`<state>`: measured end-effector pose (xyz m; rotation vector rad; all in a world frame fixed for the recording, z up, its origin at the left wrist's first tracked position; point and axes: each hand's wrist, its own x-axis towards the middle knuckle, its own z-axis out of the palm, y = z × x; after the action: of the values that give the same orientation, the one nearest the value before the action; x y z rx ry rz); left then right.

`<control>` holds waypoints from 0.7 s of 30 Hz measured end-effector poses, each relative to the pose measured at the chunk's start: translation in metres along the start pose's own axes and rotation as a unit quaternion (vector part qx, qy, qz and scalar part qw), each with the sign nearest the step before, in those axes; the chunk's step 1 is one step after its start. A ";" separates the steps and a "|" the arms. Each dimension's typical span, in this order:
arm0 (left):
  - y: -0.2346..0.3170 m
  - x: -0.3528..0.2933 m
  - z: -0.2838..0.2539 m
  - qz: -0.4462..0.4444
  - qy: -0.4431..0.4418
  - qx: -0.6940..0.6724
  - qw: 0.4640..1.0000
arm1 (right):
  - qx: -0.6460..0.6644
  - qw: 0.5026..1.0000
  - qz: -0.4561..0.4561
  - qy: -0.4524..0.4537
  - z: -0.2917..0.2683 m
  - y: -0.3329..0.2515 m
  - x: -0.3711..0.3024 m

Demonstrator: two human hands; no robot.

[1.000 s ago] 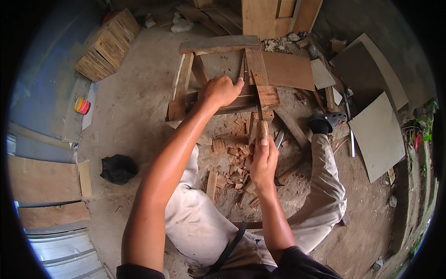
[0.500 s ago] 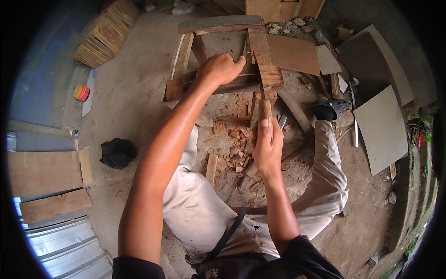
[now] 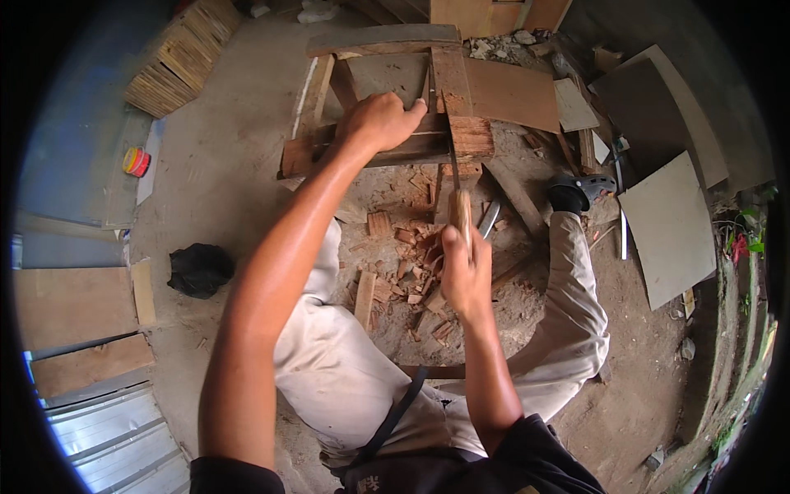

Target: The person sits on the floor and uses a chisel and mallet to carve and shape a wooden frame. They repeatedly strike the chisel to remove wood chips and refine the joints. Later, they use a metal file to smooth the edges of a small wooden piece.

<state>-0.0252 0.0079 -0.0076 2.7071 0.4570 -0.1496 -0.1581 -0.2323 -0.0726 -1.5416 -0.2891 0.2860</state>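
Note:
A wooden frame (image 3: 383, 39), made of thick beams, stands on the ground in front of me. My left hand (image 3: 380, 122) is closed over its near crossbar, thumb pointing right. My right hand (image 3: 467, 276) grips the wooden handle (image 3: 461, 216) of a tool with a long, thin dark blade (image 3: 453, 156). That blade is seen edge-on, so its kind cannot be made out. It runs away from me against the left side of a reddish, rough-cut block end (image 3: 471, 137) on the frame's right beam. The blade's far part is partly hidden by the wood.
Wood chips (image 3: 411, 276) litter the ground between my legs, near a curved metal strip (image 3: 490, 219). A dark bag (image 3: 201, 270) and a red-yellow tub (image 3: 137, 161) lie to the left. Flat boards (image 3: 671, 222) are at the right. Stacked slats (image 3: 183, 58) stand far left.
The tool has slid back toward me, with my right hand drawn lower. My left hand keeps its place on the frame. The whole view has shifted slightly.

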 end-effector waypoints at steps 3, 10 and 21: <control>-0.001 0.005 0.002 0.008 0.000 0.011 1.000 | 0.002 0.999 0.048 -0.012 -0.003 -0.005 -0.039; -0.003 0.003 0.007 0.025 0.061 -0.013 0.998 | 0.025 0.999 0.008 0.031 0.017 0.005 0.005; 0.000 0.004 0.001 -0.022 -0.018 0.001 1.000 | 0.031 0.999 -0.009 -0.008 -0.001 -0.008 -0.028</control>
<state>-0.0213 0.0089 -0.0097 2.6930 0.5065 -0.2103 -0.1836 -0.2436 -0.0647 -1.4757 -0.3043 0.2914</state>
